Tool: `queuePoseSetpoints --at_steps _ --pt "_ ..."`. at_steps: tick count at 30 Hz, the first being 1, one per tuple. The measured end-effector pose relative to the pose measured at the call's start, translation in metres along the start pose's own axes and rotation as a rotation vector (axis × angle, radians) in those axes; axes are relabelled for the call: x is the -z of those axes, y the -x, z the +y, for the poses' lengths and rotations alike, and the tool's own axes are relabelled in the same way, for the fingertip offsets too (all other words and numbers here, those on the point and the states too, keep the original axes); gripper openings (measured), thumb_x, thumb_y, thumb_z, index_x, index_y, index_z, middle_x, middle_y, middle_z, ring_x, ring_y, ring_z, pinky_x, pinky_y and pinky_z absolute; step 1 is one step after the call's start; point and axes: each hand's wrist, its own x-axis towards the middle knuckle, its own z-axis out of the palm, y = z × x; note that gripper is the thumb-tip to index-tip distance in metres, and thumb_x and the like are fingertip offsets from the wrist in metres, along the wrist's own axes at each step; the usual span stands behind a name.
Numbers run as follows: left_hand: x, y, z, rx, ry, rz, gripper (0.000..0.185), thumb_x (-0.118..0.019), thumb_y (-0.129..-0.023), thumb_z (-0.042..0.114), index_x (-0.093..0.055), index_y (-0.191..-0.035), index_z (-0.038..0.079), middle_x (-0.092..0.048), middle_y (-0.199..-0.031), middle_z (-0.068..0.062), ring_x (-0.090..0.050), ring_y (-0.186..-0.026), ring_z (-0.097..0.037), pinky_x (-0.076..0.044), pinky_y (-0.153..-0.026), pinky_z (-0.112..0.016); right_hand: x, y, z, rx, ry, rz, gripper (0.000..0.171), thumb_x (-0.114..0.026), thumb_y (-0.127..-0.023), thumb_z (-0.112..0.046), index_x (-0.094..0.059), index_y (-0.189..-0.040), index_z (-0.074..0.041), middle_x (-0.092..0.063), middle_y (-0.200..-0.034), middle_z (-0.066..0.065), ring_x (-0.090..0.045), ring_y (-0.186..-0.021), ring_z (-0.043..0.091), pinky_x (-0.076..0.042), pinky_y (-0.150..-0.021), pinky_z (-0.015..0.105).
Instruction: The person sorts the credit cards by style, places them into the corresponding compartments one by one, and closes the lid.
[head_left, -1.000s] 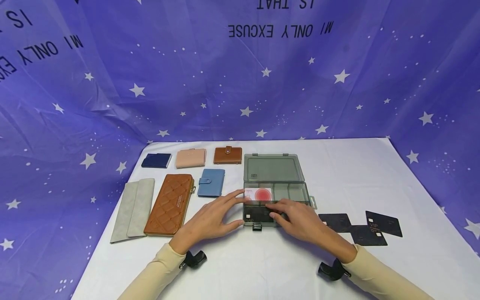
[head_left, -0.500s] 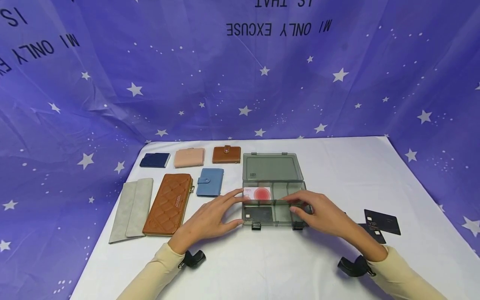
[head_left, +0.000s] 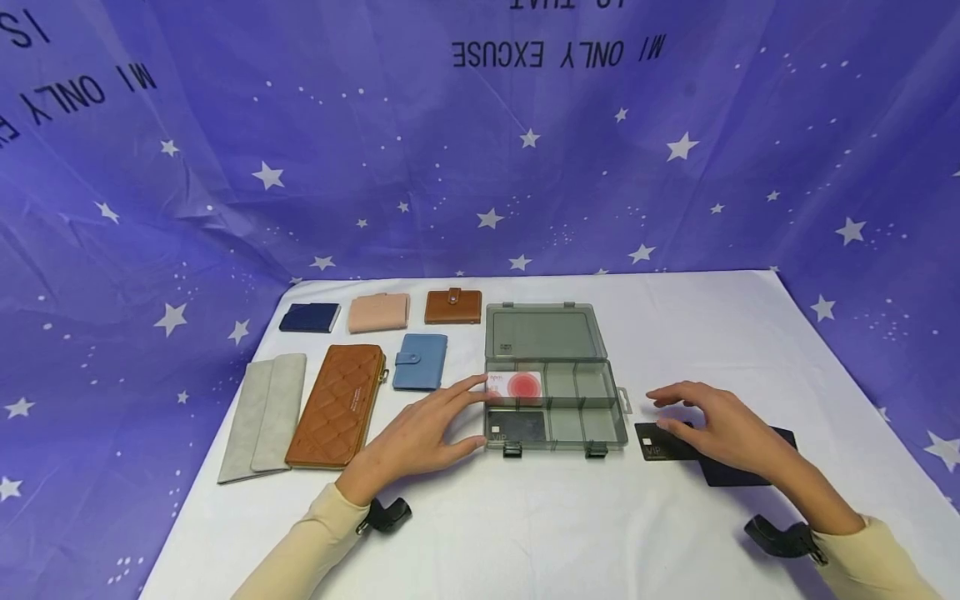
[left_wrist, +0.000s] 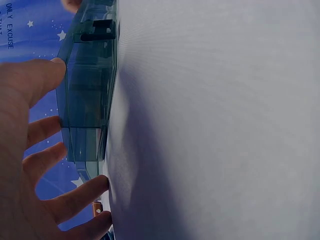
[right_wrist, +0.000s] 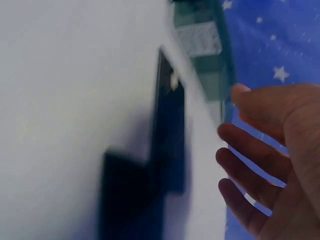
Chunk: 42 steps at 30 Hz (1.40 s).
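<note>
Our left hand [head_left: 416, 437] rests relaxed, fingers straight, against the left end of one open grey compartment box [head_left: 555, 400] holding two cards. Our right hand [head_left: 723, 429] hovers spread, grasping nothing, over black VIP cards [head_left: 663, 443] just right of the box. Six wallets [head_left: 337, 406] lie left, on a white tablecloth [head_left: 525, 533] before a starry purple backdrop [head_left: 225, 167].

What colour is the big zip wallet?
Brown, with a quilted diamond pattern; the head view shows it best.

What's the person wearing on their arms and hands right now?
Both hands, left hand and right hand, are bare, no gloves. Long cream sleeves reach the wrists. A black camera mount sits under each wrist.
</note>
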Motion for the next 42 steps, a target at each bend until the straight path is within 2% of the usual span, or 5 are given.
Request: queuePoseSetpoints --at_steps 12,22,30,36,42 --pt "-0.002 -0.001 -0.002 0.005 0.002 -0.009 0.06 -0.07 -0.103 0.051 -0.055 -0.157 0.029 -0.035 -0.174 0.008 -0.049 -0.151 -0.026 -0.05 -0.114 -0.052 0.004 0.027 0.034 0.037 0.078 -0.087 0.066 -0.103 -0.069 -0.031 -0.076 -0.127 -0.015 -0.074 -0.116 -0.007 -0.068 -0.106 0.021 -0.057 -0.088 0.035" --pt "-0.003 0.0 -0.002 0.001 -0.002 0.001 0.061 -0.07 -0.103 0.052 -0.055 -0.157 0.028 -0.035 -0.174 0.009 -0.047 -0.153 -0.024 -0.049 -0.115 -0.051 0.007 0.023 0.034 -0.033 0.052 -0.154 0.058 -0.105 -0.065 -0.03 -0.076 -0.114 -0.017 -0.065 -0.106 -0.012 -0.059 -0.097 0.016 -0.054 -0.081 0.039" --pt "-0.002 0.0 -0.002 -0.003 0.003 0.002 0.06 -0.07 -0.103 0.052 -0.055 -0.156 0.029 -0.035 -0.174 0.01 -0.047 -0.153 -0.024 -0.049 -0.115 -0.051 0.012 0.019 0.031 -0.029 0.043 -0.086 0.044 -0.094 -0.082 -0.012 -0.072 -0.116 -0.029 -0.075 -0.101 -0.016 -0.07 -0.092 0.01 -0.057 -0.074 0.038" --pt "-0.002 0.0 -0.002 -0.002 0.002 0.003 0.06 -0.07 -0.103 0.051 -0.055 -0.156 0.029 -0.035 -0.174 0.01 -0.046 -0.153 -0.024 -0.05 -0.115 -0.051 0.023 0.012 0.023 -0.087 -0.032 -0.008 0.035 -0.084 -0.091 -0.002 -0.074 -0.115 -0.026 -0.08 -0.106 -0.004 -0.08 -0.097 0.032 -0.064 -0.076 0.04" --pt "-0.001 0.0 -0.002 -0.006 0.002 0.002 0.06 -0.07 -0.103 0.051 -0.055 -0.157 0.029 -0.035 -0.174 0.009 -0.047 -0.152 -0.025 -0.05 -0.114 -0.052 0.029 -0.002 -0.003 -0.15 -0.073 0.176 0.031 -0.086 -0.091 -0.005 -0.076 -0.116 -0.02 -0.08 -0.096 -0.004 -0.078 -0.091 0.012 -0.053 -0.076 0.01"
